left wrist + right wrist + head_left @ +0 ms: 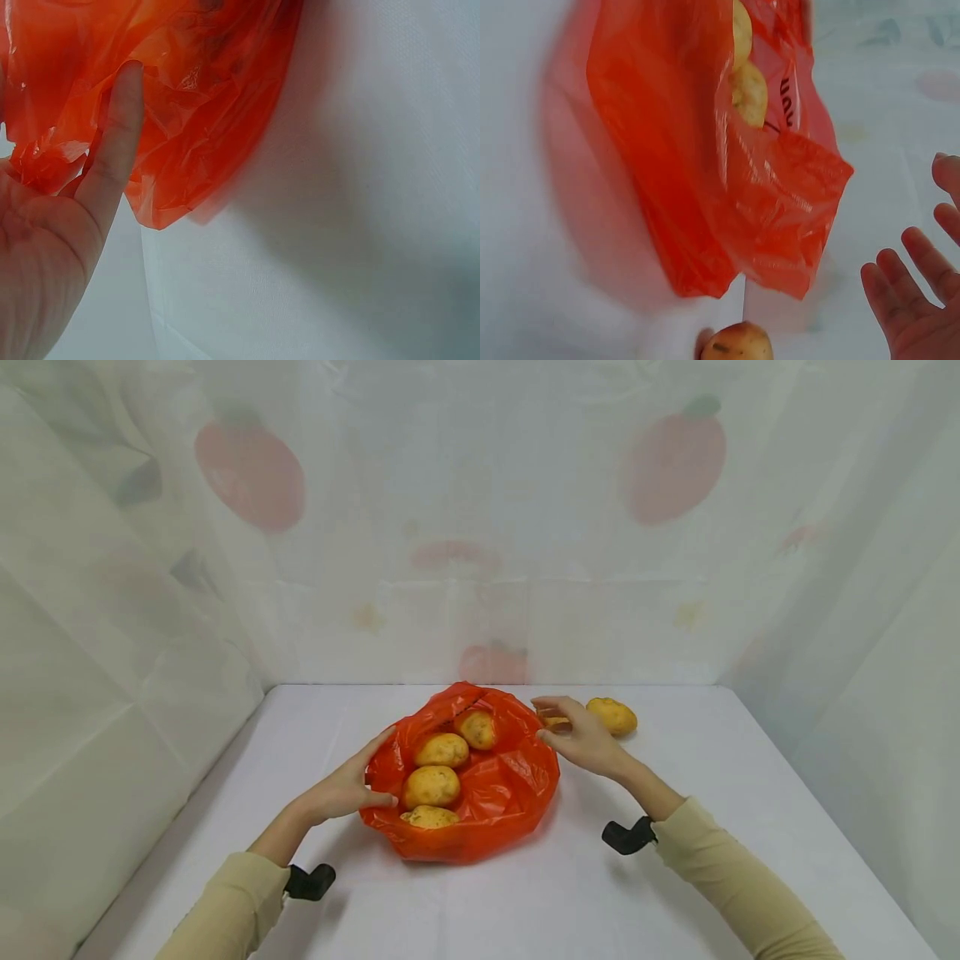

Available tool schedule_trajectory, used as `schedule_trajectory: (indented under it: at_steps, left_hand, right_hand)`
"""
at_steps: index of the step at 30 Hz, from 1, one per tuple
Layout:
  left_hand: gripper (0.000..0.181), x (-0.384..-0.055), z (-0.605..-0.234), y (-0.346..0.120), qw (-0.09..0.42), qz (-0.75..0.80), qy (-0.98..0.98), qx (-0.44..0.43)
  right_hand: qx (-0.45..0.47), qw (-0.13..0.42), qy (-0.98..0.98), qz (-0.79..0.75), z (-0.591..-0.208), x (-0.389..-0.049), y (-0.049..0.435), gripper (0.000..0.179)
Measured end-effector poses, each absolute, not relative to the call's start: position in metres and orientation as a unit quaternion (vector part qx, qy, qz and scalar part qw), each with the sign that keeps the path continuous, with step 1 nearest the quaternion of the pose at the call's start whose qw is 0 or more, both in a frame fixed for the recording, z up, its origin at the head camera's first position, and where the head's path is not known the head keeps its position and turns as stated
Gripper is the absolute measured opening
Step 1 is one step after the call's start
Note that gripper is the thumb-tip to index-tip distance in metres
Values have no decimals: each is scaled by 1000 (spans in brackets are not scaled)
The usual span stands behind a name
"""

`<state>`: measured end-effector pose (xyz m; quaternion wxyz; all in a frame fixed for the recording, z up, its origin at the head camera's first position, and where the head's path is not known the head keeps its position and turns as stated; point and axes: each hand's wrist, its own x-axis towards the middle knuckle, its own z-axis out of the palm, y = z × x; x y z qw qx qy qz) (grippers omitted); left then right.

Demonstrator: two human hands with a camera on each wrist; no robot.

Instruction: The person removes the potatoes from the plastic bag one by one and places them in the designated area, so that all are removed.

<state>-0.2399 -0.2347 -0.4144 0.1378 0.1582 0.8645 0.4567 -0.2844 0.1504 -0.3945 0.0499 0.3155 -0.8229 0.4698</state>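
Orange plastic bag (pixel 480 793), mid-table, holds four potatoes (pixel 431 786); the loading step appears underway. Left hand (pixel 348 789) pinches the rim; right hand (pixel 581 737), fingers spread and grasping nothing, reaches beside loose potato (pixel 612 716), seemingly next to grasp. Right wrist view: black print on the bag, illegible.

White table (pixel 675 877), smooth matte top, fills lower half of head view. Three sides closed in by thin translucent white curtain (pixel 480 527), creased and hanging in folds, meeting table at back edge. Curtain printed with faded red fruit shapes (pixel 251 472), green leaves, small pale yellow marks. Light soft, even, diffuse through fabric; faint shadows on table. No floor, window or other furniture visible.
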Motion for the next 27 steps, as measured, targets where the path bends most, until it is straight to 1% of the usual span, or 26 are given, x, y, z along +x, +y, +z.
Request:
schedule_trajectory:
  at_steps: [5,10,18,23,27]
  left_hand:
    - [101,-242,-416,-236,137,452,867,162]
    - [101,-243,-417,-237,136,450,868,163]
    - [100,-242,-416,-237,140,450,868,159]
    - [100,-242,-416,-237,139,445,871,157]
    - [100,-240,-414,-236,136,441,873,155]
  right_hand:
    - [350,52,-808,471,-393,-280,142,47]
    - [358,39,-804,474,-394,-274,135,47]
    - [378,0,-804,459,-394,-262,114,47]
    - [399,-23,-800,447,-377,-244,100,43]
    - [409,-35,-799,439,-389,-249,91,43]
